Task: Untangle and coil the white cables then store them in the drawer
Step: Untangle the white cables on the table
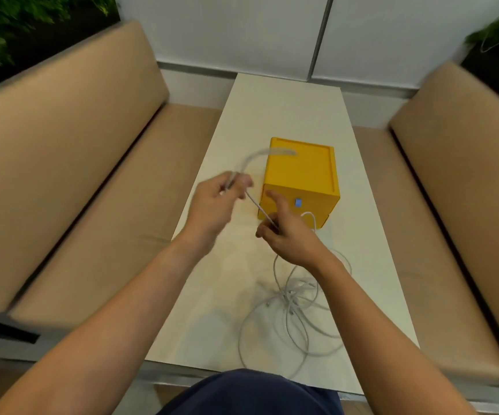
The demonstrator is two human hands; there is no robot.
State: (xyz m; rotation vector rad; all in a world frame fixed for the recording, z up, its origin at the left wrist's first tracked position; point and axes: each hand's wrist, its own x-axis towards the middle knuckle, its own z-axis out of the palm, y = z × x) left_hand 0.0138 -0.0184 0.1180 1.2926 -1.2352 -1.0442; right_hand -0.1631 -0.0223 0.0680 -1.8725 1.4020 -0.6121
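Observation:
A tangle of white cables (pixel 294 307) lies in loose loops on the white table (pixel 272 115) in front of me. One white cable (pixel 255 205) runs taut between my hands above the table. My left hand (pixel 215 202) grips it, and a blurred free end arcs up and right over the yellow drawer box (pixel 302 172). My right hand (pixel 287 232) pinches the same cable lower down, index finger stretched toward the box front. From that hand the cable drops into the tangle. The box's drawer is closed, with a small blue tab on its front.
Tan cushioned benches (pixel 71 163) flank the narrow table on both sides. A white wall panel stands at the far end, with green plants in both upper corners. The yellow box sits mid-table, just beyond my hands.

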